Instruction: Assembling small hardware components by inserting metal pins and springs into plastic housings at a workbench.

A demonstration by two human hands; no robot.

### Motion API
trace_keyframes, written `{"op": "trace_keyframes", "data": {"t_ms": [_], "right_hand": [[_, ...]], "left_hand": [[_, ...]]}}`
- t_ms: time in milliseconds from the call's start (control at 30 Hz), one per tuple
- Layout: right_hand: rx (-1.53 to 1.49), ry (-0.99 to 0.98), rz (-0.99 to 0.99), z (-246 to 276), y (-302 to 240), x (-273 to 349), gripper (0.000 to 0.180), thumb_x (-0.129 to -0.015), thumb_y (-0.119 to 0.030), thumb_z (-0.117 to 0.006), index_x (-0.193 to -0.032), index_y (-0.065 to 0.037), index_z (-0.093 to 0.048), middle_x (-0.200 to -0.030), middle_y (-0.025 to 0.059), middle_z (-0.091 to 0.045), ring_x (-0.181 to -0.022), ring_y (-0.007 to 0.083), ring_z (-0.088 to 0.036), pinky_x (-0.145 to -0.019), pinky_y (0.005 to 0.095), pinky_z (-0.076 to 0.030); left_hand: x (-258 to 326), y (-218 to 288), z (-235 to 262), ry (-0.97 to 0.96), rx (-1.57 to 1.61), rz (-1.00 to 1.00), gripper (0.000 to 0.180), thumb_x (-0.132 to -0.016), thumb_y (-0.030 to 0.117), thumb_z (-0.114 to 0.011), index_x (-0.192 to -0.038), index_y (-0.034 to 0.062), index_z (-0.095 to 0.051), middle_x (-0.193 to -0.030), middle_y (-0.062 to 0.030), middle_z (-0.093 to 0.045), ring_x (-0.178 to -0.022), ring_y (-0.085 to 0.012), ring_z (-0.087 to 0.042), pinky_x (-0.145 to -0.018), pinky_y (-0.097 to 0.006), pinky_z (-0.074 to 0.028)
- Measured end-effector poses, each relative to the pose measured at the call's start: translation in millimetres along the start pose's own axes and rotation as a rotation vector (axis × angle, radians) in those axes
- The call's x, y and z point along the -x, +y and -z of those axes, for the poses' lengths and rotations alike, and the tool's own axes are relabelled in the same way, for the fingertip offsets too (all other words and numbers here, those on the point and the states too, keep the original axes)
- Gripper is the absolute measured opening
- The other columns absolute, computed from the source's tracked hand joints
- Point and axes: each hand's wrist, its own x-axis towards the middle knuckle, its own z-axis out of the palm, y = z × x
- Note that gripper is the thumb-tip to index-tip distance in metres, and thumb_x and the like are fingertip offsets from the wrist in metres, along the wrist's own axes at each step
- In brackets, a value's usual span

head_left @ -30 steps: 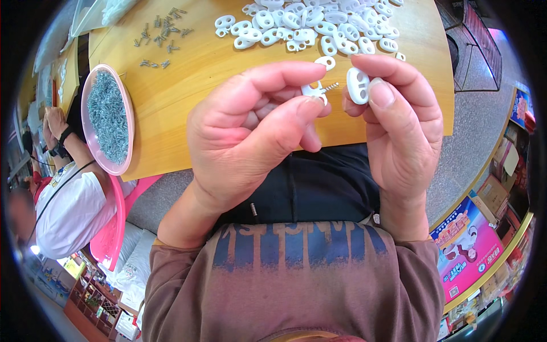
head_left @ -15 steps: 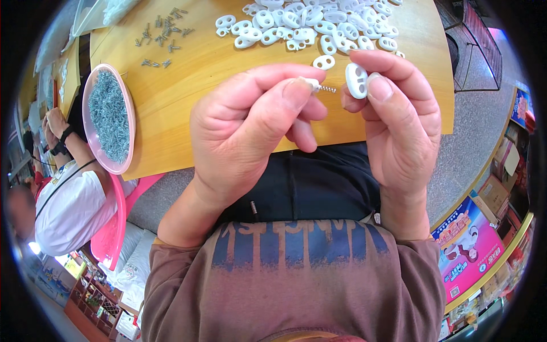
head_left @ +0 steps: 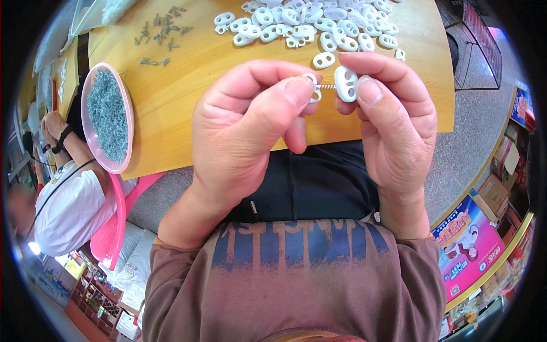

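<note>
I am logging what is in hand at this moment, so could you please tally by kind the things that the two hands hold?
White two-hole plastic pieces: 2, the left piece in the left hand, the right piece in the right hand
Metal screw between them: 1
Total: 3

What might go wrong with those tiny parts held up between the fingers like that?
The small screw is pinched only at its end by the left hand, so it may slip and fall into the lap, away from the wooden table. It may also enter the white oval clip in the right hand crookedly and jam. The pink bowl of screws sits at the table's edge; a nudge might tip it.
</note>
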Motion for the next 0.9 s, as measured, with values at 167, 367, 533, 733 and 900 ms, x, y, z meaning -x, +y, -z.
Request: {"op": "trace_keyframes", "data": {"t_ms": [167,367,533,733,900], "right_hand": [[-0.01,-0.021,0.021,-1.8,3.0,0.2,0.024,-0.078,-0.007,-0.047,-0.099,0.005,-0.05,-0.087,0.0081,-0.055,-0.072,0.0099,-0.05,-0.065,0.0214,-0.04],[-0.014,-0.018,0.036,-3.7,3.4,0.1,0.024,-0.078,-0.007,-0.048,-0.099,0.005,-0.05,-0.088,0.0084,-0.055,-0.075,0.0102,-0.05,-0.066,0.0216,-0.041],[0.083,-0.037,0.104,-4.1,2.7,0.2,0.021,-0.078,-0.004,-0.048,-0.097,0.005,-0.051,-0.088,0.0081,-0.054,-0.075,0.0097,-0.05,-0.066,0.0208,-0.04],[0.541,-0.098,0.351,3.4,1.7,-0.6,0.017,-0.077,0.0,-0.048,-0.093,0.005,-0.052,-0.087,0.0071,-0.051,-0.074,0.0094,-0.048,-0.067,0.0193,-0.039],[0.502,-0.061,0.314,1.9,0.7,2.6,0.017,-0.077,0.0,-0.049,-0.093,0.005,-0.053,-0.087,0.0074,-0.051,-0.074,0.0097,-0.048,-0.066,0.0192,-0.04]], "left_hand": [[-0.4,-0.8,0.7,0.022,0.006,0.026,0.013,-0.076,0.008,-0.054,-0.084,-0.0024,-0.054,-0.07,-0.0065,-0.055,-0.048,-0.0074,-0.048,-0.044,-0.017,-0.041],[0.2,-1.5,-1.7,0.062,-0.04,0.028,0.014,-0.076,0.009,-0.052,-0.084,-0.0023,-0.053,-0.067,-0.0061,-0.054,-0.046,-0.0085,-0.047,-0.043,-0.018,-0.038],[0.1,-2.3,-3.9,0.094,-0.076,0.01,0.014,-0.077,0.009,-0.049,-0.085,-0.0024,-0.052,-0.063,-0.006,-0.053,-0.044,-0.0093,-0.044,-0.042,-0.019,-0.035],[1.2,-2.7,-7.0,0.092,-0.085,-0.018,0.014,-0.077,0.009,-0.05,-0.085,-0.0026,-0.052,-0.064,-0.0062,-0.053,-0.044,-0.0094,-0.045,-0.042,-0.018,-0.034],[2.3,-4.0,-10.0,0.095,-0.088,-0.015,0.014,-0.078,0.009,-0.05,-0.086,-0.0028,-0.052,-0.065,-0.0061,-0.053,-0.045,-0.0094,-0.045,-0.042,-0.018,-0.035]]}}
